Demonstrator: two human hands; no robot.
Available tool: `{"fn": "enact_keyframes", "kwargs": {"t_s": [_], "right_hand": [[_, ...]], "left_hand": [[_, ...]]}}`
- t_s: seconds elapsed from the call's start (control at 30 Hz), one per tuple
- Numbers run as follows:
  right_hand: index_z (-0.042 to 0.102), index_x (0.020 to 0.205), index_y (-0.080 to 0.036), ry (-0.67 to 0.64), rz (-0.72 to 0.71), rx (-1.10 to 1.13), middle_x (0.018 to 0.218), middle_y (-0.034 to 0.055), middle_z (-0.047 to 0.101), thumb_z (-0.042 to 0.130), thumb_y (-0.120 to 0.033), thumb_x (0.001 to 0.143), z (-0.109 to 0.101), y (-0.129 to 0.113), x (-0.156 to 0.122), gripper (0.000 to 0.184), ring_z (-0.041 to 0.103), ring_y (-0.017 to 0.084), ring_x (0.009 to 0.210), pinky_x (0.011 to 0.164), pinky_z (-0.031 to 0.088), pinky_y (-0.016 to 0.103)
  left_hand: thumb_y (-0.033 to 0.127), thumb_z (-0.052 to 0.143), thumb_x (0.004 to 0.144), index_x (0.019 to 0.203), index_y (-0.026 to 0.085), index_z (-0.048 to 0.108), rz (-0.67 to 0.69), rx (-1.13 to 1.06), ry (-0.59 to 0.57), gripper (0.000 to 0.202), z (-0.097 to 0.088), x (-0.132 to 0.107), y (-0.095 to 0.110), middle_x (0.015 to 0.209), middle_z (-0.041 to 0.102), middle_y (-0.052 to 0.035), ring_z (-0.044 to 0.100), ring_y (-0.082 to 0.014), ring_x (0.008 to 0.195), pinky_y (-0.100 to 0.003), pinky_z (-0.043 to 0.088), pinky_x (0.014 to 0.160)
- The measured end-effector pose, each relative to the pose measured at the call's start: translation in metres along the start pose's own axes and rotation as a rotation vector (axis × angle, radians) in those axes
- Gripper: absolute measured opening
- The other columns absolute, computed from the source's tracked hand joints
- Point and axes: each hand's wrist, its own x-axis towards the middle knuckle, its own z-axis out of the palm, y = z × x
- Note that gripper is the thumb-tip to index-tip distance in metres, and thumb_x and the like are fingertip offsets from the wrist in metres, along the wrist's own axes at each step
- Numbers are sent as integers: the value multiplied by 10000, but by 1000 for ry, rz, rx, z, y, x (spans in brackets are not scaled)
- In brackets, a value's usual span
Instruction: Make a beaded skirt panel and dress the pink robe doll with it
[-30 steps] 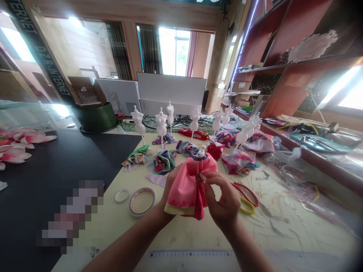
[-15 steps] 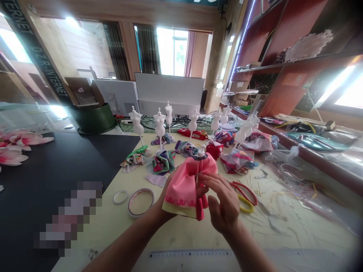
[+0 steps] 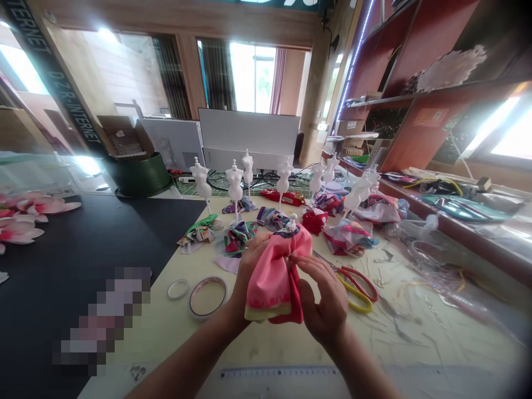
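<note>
A pink doll dress (image 3: 270, 271) with a pale yellow hem and a red part on its right side sits on a small white mannequin (image 3: 292, 223), whose neck knob pokes out of the dark collar. My left hand (image 3: 245, 277) is wrapped round the dress and mannequin from the left and behind, most of its fingers hidden by cloth. From the right, my right hand (image 3: 326, 299) has its fingertips on the gathered cloth at the middle of the dress, fingers bent and close together. Beside that hand lie scissors (image 3: 361, 282) with red and yellow handles.
Several bare white mannequins (image 3: 235, 183) stand behind, with bunched doll clothes (image 3: 239, 235) round their bases. A tape roll (image 3: 208, 279) and a thin white ring (image 3: 178, 281) lie left. A clear ruler (image 3: 278, 373) is in front; plastic bags (image 3: 440, 271) lie right.
The dress has turned and tilted slightly, its hem swinging right, with more red side showing. My right hand has shifted a little left, its fingers closer on the cloth; more of my left hand shows.
</note>
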Motion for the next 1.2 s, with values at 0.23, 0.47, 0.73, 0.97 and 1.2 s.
{"fn": "enact_keyframes", "kwargs": {"t_s": [0.23, 0.47, 0.73, 0.97, 1.2], "right_hand": [[574, 1142, -165, 32, 66, 11, 1062, 102, 665, 502, -9, 793, 1, -3, -5, 389, 599, 238, 1016, 833, 503, 453], [641, 1031, -190, 153, 288, -81, 985, 70, 684, 511, -177, 866, -4, -7, -14, 210, 641, 237, 939, 804, 517, 390], [656, 1062, -188, 177, 438, -153, 1013, 86, 678, 553, -261, 864, -4, -2, -30, 235, 629, 262, 966, 817, 507, 400], [676, 1014, -174, 181, 364, -218, 984, 78, 690, 551, -242, 867, 0, -12, -19, 205, 642, 247, 944, 828, 503, 400], [686, 968, -139, 161, 386, -142, 907, 99, 704, 553, -266, 853, -4, -22, -17, 217, 660, 255, 854, 789, 509, 434]], "left_hand": [[145, 570, 805, 938, 209, 639, -48, 291, 161, 163, 14, -15, 14, 1408, 363, -98, 286, -332, 1341, -545, 326, 1046], [150, 571, 810, 966, 161, 619, -71, 319, 330, 163, 30, -22, 34, 1448, 304, -152, 199, -358, 1381, -571, 280, 1073], [198, 574, 818, 902, 163, 635, -149, 245, 367, 109, 29, -26, 36, 1362, 422, -150, 298, -350, 1332, -554, 321, 1060], [124, 593, 796, 906, 166, 633, -168, 123, 318, 125, 17, -22, 31, 1191, 566, -130, 487, -284, 1167, -478, 410, 990], [107, 637, 784, 881, 169, 618, -178, 7, 245, 117, 15, -18, 29, 924, 672, -59, 572, -215, 917, -411, 452, 874]]}}
